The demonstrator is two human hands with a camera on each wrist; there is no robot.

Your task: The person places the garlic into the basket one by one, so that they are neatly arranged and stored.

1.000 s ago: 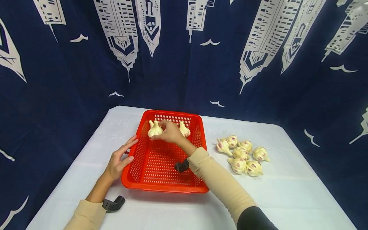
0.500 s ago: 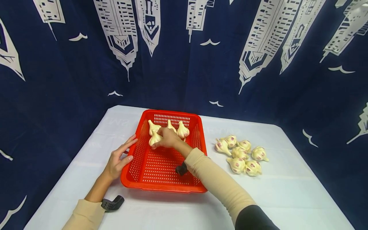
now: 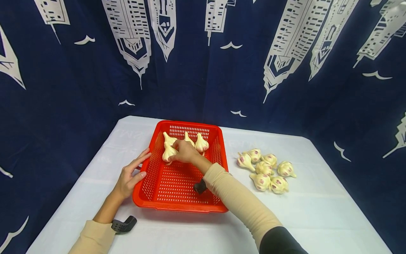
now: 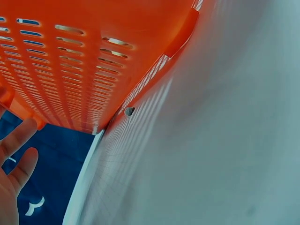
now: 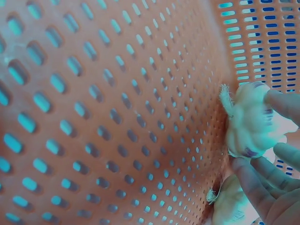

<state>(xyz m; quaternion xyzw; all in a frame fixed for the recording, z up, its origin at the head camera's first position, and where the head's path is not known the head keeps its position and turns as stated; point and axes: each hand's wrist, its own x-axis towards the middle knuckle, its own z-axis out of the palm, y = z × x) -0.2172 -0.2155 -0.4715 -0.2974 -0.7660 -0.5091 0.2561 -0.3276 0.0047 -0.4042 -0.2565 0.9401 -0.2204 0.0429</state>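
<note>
My right hand [image 3: 187, 151] reaches into the red basket [image 3: 180, 208] and holds a pale garlic bulb [image 3: 169, 154] by its left wall. In the right wrist view, thumb and fingers pinch this bulb [image 5: 248, 119], with its roots against the basket mesh; a second bulb [image 5: 229, 201] lies just beside it. Along the back of the basket are three more garlic bulbs [image 3: 201, 144], one partly behind the right hand. My left hand [image 3: 130, 178] rests its extended fingers against the basket's left rim, thumb spread apart. The left wrist view has those fingers [image 4: 21, 136] beside the slotted wall.
To the right of the basket, several garlic bulbs [image 3: 264, 169] with purple marks lie in a loose cluster on the white table [image 3: 317, 211]. A dark blue printed curtain [image 3: 203, 81] hangs behind the table and along its sides.
The right hand has brought its garlic bulb nearer to me and lower, in front of the back bulbs, then slightly left. The left hand stays at the rim.
</note>
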